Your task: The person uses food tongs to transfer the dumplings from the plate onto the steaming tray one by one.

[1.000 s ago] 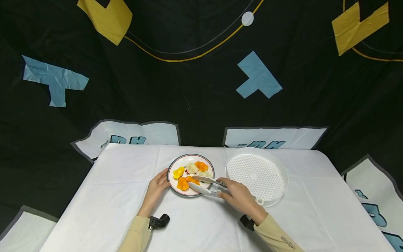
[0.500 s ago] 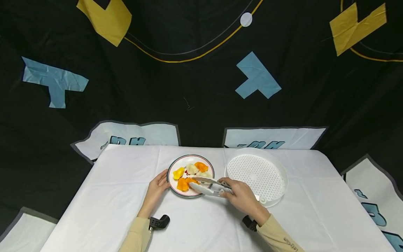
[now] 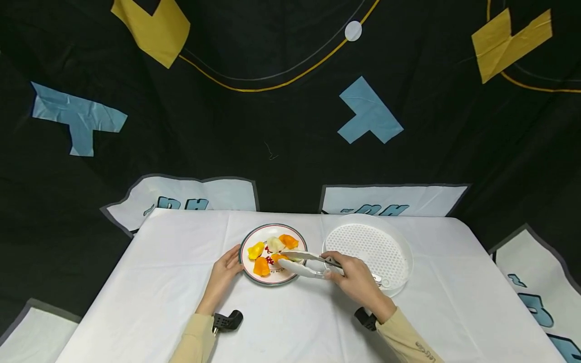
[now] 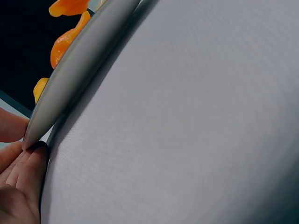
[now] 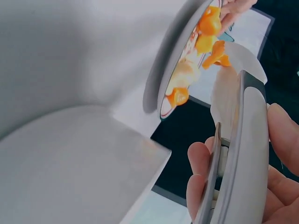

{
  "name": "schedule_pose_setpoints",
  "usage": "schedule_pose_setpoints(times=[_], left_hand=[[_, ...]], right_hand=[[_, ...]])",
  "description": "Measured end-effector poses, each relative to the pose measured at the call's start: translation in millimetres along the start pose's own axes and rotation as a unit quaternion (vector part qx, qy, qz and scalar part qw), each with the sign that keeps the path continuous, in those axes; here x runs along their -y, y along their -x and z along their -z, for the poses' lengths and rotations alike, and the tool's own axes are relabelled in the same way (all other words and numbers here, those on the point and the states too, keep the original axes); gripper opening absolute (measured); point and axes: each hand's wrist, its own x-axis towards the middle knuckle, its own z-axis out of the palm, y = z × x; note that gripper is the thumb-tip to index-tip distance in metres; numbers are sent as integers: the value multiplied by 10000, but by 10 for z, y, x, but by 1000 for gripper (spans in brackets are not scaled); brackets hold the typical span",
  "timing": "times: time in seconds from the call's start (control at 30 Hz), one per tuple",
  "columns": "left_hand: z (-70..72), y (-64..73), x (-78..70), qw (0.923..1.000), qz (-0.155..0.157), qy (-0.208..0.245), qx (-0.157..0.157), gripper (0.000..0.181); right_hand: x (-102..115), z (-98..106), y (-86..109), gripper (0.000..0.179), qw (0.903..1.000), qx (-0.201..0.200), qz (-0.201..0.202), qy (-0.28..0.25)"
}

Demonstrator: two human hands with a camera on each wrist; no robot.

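Note:
My left hand (image 3: 224,272) pinches the left rim of a round white plate (image 3: 260,236) with a dark green edge; in the left wrist view the thumb lies above the rim and the fingers below. Glossy orange, yellow and pale food pieces lie on the plate, including a yellow piece (image 3: 256,250) and an orange piece (image 3: 262,266). My right hand (image 3: 358,282) grips tongs (image 3: 306,271) with pale, broad tips over the plate's right side. Between those tips sits another orange piece (image 5: 216,55), which appears raised off the plate in the right wrist view.
Right of the plate stands a round white tray (image 3: 406,267) with a perforated base, partly under my right hand and the tongs. A white cloth (image 3: 150,302) covers the table. Behind it hangs a dark backdrop (image 3: 281,151).
My right hand and the tongs have shifted a little to the right. The orange piece in the tongs has come apart from the orange piece beside it. My left hand stays at the rim.

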Motion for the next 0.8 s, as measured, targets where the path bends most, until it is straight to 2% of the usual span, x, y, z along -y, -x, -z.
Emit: schedule_pose_setpoints(times=[0.33, 0.5, 0.8], left_hand=[[-9, 11, 5, 10000, 17, 29, -16, 58], [-4, 4, 12, 10000, -42, 24, -36, 58], [0, -20, 12, 10000, 10, 57, -31, 59]], right_hand=[[-85, 203, 4, 37, 9998, -167, 46, 92], [-206, 330, 3, 37, 9994, -298, 39, 161], [-483, 591, 56, 39, 9978, -542, -260, 280]])
